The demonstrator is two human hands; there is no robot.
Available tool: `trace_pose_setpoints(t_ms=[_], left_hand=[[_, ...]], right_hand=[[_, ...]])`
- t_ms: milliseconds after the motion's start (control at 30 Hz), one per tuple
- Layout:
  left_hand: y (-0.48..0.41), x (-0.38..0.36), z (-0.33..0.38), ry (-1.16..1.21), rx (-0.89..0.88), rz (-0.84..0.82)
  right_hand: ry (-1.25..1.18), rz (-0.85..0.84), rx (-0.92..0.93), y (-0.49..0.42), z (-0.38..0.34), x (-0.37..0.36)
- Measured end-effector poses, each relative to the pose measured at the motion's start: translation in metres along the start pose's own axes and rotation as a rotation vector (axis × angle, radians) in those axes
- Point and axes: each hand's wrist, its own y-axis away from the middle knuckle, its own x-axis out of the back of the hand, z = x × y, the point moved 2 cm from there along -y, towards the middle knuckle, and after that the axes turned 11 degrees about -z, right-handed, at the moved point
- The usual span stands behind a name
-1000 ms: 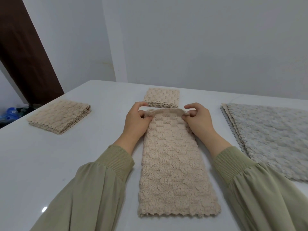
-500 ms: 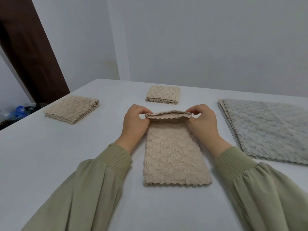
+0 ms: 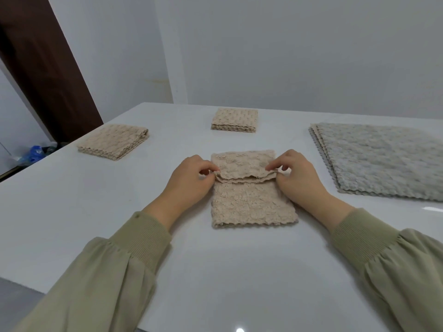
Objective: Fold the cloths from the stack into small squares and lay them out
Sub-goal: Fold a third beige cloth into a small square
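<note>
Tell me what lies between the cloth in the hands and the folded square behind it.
Only bare table separates the cloth from the folded square; the head view shows nothing on that stretch.

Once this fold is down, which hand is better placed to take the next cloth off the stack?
Probably the right hand: the stack lies on its side, while the left hand would have to cross the half-folded cloth.

The beige cloth [image 3: 251, 204] lies on the bench [image 3: 72, 212], a narrow strip with its far end folded back. The left square [image 3: 112, 142] and the far square [image 3: 235, 119], both beige, lie folded; the grey stack [image 3: 383, 161] lies flat at right.
</note>
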Motion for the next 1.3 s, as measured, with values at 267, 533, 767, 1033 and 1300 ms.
trace_pose_setpoints(t_ms=[267,533,767,1033,1300], left_hand=[[-0.002,-0.006,0.008,-0.333,-0.163,0.132],[-0.003,-0.009,0.006,-0.358,-0.132,0.052],[-0.003,-0.012,0.008,-0.385,-0.117,0.052],[-0.002,-0.001,0.002,-0.281,-0.076,0.056],[-0.003,0.001,-0.003,-0.472,-0.204,-0.067]], right_hand=[[0.096,0.003,0.022,0.003,0.003,0.000],[0.181,0.009,0.038,0.001,0.006,0.000],[0.296,0.196,0.314,0.006,-0.002,0.003],[0.451,0.013,0.348,0.004,0.001,-0.001],[0.511,0.008,0.400,0.003,0.000,-0.003]])
